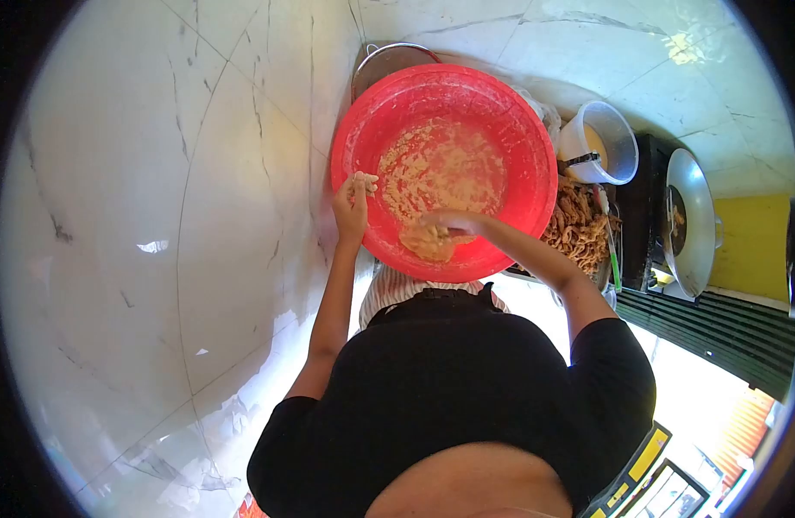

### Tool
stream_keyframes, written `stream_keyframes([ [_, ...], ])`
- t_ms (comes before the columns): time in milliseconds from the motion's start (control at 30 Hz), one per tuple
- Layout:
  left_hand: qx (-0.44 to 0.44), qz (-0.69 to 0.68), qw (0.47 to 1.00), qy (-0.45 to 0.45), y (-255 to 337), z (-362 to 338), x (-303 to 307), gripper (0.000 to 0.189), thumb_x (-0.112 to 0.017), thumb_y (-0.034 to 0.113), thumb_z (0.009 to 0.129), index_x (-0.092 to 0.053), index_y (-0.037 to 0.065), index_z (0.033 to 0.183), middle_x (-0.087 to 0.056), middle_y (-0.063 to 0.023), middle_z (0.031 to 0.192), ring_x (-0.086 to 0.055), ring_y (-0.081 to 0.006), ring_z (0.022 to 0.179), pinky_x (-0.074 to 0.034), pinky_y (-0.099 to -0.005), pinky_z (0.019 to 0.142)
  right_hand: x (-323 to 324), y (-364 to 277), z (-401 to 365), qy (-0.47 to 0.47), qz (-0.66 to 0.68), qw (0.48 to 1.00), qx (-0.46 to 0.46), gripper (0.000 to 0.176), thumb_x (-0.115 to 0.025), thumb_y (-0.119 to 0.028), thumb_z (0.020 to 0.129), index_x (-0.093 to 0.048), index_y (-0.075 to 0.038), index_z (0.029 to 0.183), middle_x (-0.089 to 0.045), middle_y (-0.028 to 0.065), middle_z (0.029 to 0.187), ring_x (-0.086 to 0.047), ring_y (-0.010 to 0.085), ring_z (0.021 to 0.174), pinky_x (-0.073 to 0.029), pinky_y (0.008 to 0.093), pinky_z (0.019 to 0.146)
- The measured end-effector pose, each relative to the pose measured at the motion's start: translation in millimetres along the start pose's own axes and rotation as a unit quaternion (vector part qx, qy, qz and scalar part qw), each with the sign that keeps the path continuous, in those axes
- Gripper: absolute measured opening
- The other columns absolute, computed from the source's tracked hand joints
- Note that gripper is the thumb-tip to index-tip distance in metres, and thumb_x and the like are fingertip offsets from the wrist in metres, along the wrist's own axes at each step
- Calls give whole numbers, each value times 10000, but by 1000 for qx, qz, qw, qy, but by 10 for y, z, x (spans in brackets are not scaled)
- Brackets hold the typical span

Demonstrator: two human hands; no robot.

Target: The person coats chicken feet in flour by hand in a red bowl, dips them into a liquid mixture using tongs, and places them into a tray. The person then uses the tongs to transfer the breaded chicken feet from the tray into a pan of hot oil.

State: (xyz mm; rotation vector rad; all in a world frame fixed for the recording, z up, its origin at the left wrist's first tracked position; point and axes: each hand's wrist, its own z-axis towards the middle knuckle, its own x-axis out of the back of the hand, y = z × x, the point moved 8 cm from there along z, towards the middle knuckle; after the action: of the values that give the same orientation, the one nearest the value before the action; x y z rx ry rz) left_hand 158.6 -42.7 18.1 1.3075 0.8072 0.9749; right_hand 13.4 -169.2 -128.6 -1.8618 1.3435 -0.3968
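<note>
A large red basin (533,151) holds pale yellow flour (449,168), spread loosely and in small crumbs over its bottom. My left hand (354,200) is at the basin's left rim, its fingers bent together and coated white with flour. Whether anything small is between those fingertips cannot be made out. Inside the near side of the basin, my right hand (449,223) reaches in from the right. Its fingers close over a flat, pale yellow floury piece (426,244), whose exact kind does not show.
Right of the basin stands a translucent white bucket (620,142) with pale liquid. Below it lies a heap of brown fried strips (577,220) with green-handled tongs (615,255). Farther right is a metal wok (695,220). A tiled wall (242,164) borders the left.
</note>
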Motion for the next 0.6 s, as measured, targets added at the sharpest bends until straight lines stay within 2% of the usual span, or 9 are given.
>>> stream_keyframes([
  [33,-3,-4,1000,4,5,0,-4,323,-405,225,917,-598,-23,840,-591,-55,728,-531,-95,653,-443,-232,619,69,-94,14,12,117,993,32,477,-517,-335,804,-432,-159,1239,-572,60,1001,-517,119,843,-413,285,607],
  [167,4,4,1000,3,-1,1,-4,328,-410,234,915,-602,-15,823,-590,-50,711,-526,-93,649,-441,-232,613,268,-741,-120,53,87,992,71,507,-506,-337,816,-391,-144,1270,-505,86,1149,-513,172,951,-438,309,724],
  [267,10,6,1000,10,-5,-2,-5,333,-408,240,915,-603,-15,828,-592,-52,717,-526,-94,655,-441,-232,617,840,-844,190,165,-108,963,186,519,-487,-344,825,-366,-137,1285,-397,132,1274,-428,253,1125,-384,371,894],
  [333,6,10,1000,4,-1,-1,-4,334,-407,241,916,-603,-16,830,-593,-52,721,-527,-94,657,-441,-232,618,1546,-495,548,473,-357,797,114,460,-484,-336,810,-445,-108,1207,-492,150,1149,-496,281,982,-419,402,775],
  [367,2,12,1000,-2,4,2,-9,334,-406,241,916,-602,-16,831,-594,-52,725,-527,-94,660,-442,-233,619,1521,-562,540,473,-356,798,115,460,-484,-336,810,-445,-108,1207,-492,150,1149,-496,281,982,-419,402,775],
  [433,0,15,1000,1,35,0,-17,332,-406,239,916,-602,-16,832,-594,-52,726,-527,-94,659,-442,-233,619,1399,-717,516,455,-302,835,69,519,-465,-306,833,-320,-145,1305,-239,180,1365,-205,356,1262,-264,466,988],
  [467,-2,15,1000,2,45,-6,-17,331,-406,237,916,-602,-16,833,-593,-51,728,-527,-94,658,-442,-234,619,1239,-764,514,455,-301,835,69,519,-465,-306,833,-320,-145,1305,-239,180,1365,-205,356,1262,-264,466,988],
  [533,-4,14,1000,-1,22,2,-15,328,-406,233,917,-602,-16,833,-594,-51,728,-527,-94,656,-442,-234,618,855,-957,287,584,-445,675,71,436,-504,-268,790,-420,-104,1184,-445,176,1158,-433,354,1043,-369,433,867],
  [600,-5,11,1000,-6,7,9,-19,325,-405,228,917,-602,-17,834,-594,-51,728,-526,-94,655,-443,-233,616,616,-948,365,535,-500,672,110,429,-506,-254,788,-411,-100,1177,-434,174,1172,-427,350,1059,-369,444,865],
])
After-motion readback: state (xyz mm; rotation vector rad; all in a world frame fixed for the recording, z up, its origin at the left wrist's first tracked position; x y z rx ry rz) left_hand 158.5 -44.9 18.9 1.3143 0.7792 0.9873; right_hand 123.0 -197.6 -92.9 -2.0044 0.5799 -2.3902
